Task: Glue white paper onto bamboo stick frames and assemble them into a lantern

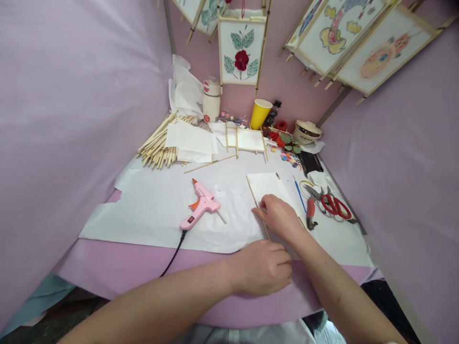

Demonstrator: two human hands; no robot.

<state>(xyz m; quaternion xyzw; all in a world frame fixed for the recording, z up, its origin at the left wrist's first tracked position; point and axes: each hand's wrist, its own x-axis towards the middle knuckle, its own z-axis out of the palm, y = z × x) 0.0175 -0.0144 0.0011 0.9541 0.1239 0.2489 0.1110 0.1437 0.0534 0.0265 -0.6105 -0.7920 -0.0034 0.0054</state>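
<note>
A small white paper panel [267, 186] edged with thin wooden sticks lies on the white sheet [150, 210]. My right hand [279, 217] rests on the panel's near end, fingers curled and pressing down on its left stick. My left hand [263, 267] sits just in front of it at the table's near edge, fingers curled under; what they hold, if anything, is hidden. A pink glue gun [201, 205] with a black cord lies to the left of both hands.
Red scissors [335, 205], red-handled pliers [311, 212] and a blue pen [299, 191] lie at the right. Behind are a stick pile [158, 143], a stick frame [247, 139], a yellow cup [260, 113], a white bottle [211, 100], a bowl [306, 131]. Painted lantern panels [242, 50] hang above.
</note>
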